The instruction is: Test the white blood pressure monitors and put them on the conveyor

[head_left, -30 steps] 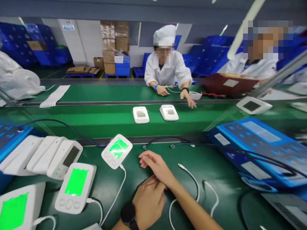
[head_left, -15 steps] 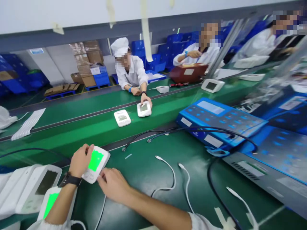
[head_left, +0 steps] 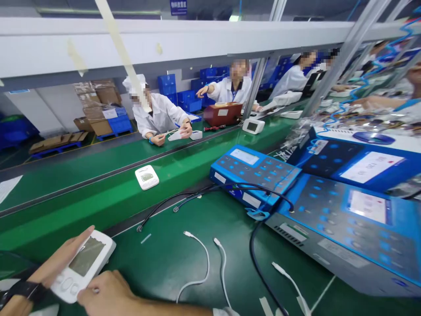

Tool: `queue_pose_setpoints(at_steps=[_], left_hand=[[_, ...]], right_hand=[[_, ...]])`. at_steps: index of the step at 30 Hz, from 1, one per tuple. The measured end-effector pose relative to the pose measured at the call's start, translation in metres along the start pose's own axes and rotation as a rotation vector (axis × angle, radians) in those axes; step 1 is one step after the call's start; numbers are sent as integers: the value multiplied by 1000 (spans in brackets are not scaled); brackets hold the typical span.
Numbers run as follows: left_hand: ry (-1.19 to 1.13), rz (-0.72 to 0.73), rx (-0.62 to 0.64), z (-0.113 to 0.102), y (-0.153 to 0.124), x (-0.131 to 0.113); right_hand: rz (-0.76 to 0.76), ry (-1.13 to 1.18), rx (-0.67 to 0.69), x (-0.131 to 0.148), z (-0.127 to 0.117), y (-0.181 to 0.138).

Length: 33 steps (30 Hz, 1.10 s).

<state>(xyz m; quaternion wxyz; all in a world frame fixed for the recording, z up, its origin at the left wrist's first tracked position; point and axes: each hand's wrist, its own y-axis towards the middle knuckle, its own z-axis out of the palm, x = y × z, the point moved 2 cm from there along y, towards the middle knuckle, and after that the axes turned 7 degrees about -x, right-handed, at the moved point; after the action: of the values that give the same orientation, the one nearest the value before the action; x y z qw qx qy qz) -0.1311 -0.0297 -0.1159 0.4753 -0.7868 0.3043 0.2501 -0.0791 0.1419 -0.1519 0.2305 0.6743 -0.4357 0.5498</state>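
At lower left, my left hand (head_left: 57, 259) holds a white blood pressure monitor (head_left: 88, 256) by its far side, tilted with its face up. Its screen is grey and unlit, and round buttons lie below it. My right hand (head_left: 110, 292) is closed beside the monitor's near right edge. A small pale tip, which looks like a cable plug (head_left: 96, 290), shows at its fingers; the rest of the cable is hidden. Three white cables, including one white cable (head_left: 205, 263), lie on the green bench (head_left: 158, 267) to the right.
Blue testers (head_left: 253, 175) with black leads stand at right. Another white monitor (head_left: 147, 177) lies on the green conveyor (head_left: 108, 193) beyond the bench. Across it, a co-worker in white (head_left: 159, 114) holds a white piece. A metal post (head_left: 342, 66) rises at right.
The monitor's screen has gone from lit green to grey. My view has swung right, and both hands now sit lower left. The co-worker has picked a monitor off the conveyor.
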Motion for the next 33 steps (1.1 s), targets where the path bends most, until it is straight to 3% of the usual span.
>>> queue_pose_setpoints(at_steps=[2,4,6,8,9,11,13,15,19,23,27,30,33], left_hand=[[-35,-7,0,-8,3,-2],[13,92,-131,-20,5,-8],[152,317,-397,-29,2,-18],[376,643,-589,-25,-9,-27],[511,798,-602,-17,-15,-28],[805,999,-473,4,-23,-27],[1025,994,-351,23,-24,-22],[1110,901,-316,33,-21,-22],[1122,776,-263,43,-20,-32],[1112,754,-279,52,-34,-47],[1040,819,-302,65,-30,-91],[986,822,-355,82,-2,-135],[940,745,-424,100,36,-159]], right_hand=[[-25,-44,-28,-1,4,-2],[-71,-85,-39,-3,8,-4],[-140,-124,-30,-6,11,-5],[-213,-191,-21,-9,15,-5],[-251,-232,-18,-10,17,-6],[-327,-316,-6,-11,20,-6],[-383,-381,0,-10,21,-8],[-401,-413,0,-8,20,-10],[-377,-418,18,-4,14,-14],[-374,-405,24,-1,11,-18],[-354,-382,43,-1,10,-18],[-354,-362,39,-6,12,-18],[-410,-348,63,-19,19,-18]])
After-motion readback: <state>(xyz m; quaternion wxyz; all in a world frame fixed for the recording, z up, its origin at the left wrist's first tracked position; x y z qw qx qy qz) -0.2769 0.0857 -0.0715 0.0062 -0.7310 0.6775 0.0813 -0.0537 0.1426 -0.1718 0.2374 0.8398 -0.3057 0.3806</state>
